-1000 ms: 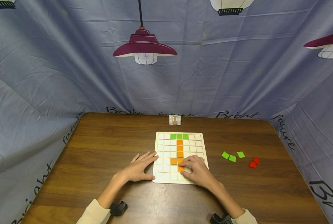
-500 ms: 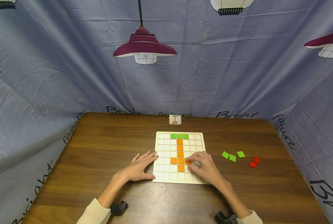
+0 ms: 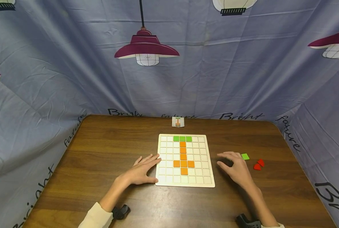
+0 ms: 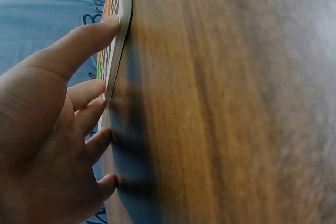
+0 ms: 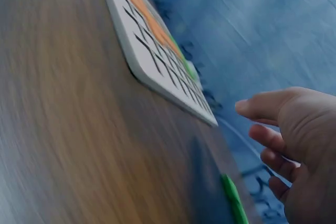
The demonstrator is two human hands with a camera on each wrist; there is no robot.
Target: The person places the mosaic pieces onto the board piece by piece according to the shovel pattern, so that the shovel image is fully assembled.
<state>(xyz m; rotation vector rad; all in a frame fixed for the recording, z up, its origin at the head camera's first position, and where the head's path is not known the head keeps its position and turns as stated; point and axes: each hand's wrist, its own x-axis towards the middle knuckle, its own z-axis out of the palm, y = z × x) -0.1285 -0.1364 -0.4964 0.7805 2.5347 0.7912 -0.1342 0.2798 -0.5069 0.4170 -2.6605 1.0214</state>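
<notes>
A pale square board (image 3: 165, 181) with a grid of cells lies on the table. Three green tiles (image 3: 182, 138) fill the middle of its far row, and several orange tiles (image 3: 183, 163) form a cross-like column below them. My left hand (image 3: 140, 171) rests with spread fingers and thumb against the board's left edge. To the right of the board, my right hand (image 3: 237, 169) hovers with thumb and fingers apart and nothing between them. It covers part of the loose green tiles in the head view; one green tile (image 5: 234, 200) shows below it in the right wrist view.
A loose green tile (image 3: 245, 156) lies just beyond the right hand, with two red pieces (image 3: 259, 164) farther right. Behind the board, a small pattern card (image 3: 178, 122) sits near the far edge of the wooden table (image 3: 115, 136). A patterned blue curtain (image 3: 169, 85) surrounds it.
My right hand set an orange tile to the right of the column, let it go, and moved right, off the board to the loose green tiles. The left hand has stayed put.
</notes>
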